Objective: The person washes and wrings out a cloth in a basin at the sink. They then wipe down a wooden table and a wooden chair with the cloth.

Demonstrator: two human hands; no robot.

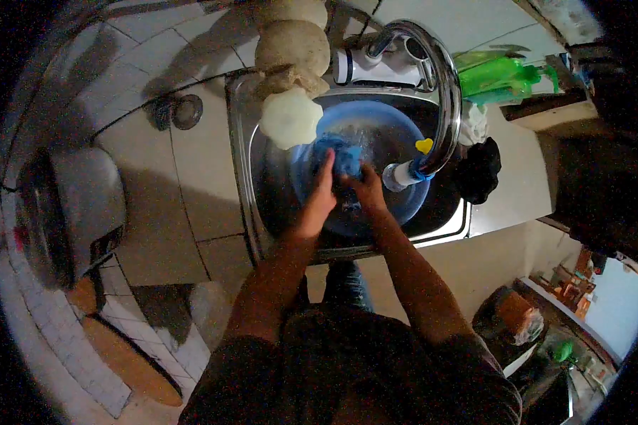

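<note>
A crumpled blue cloth (346, 157) is held over a light-blue basin (412, 205) that stands in the metal sink. My left hand (324, 190) presses the cloth from the left, thumb side up. From the right, my right hand (368, 188) grips the same cloth with bent fingers. Water glistens in the basin around the cloth. Beside my right hand, the white end of the faucet (403, 174) points down into the basin.
A curved chrome spout (452, 106) arches over the sink's right side. Green bottles (500, 81) and a black crumpled item (479, 171) lie to the right. A pale scalloped object (290, 117) overhangs the sink's left rim. A large pot (88, 205) stands far left.
</note>
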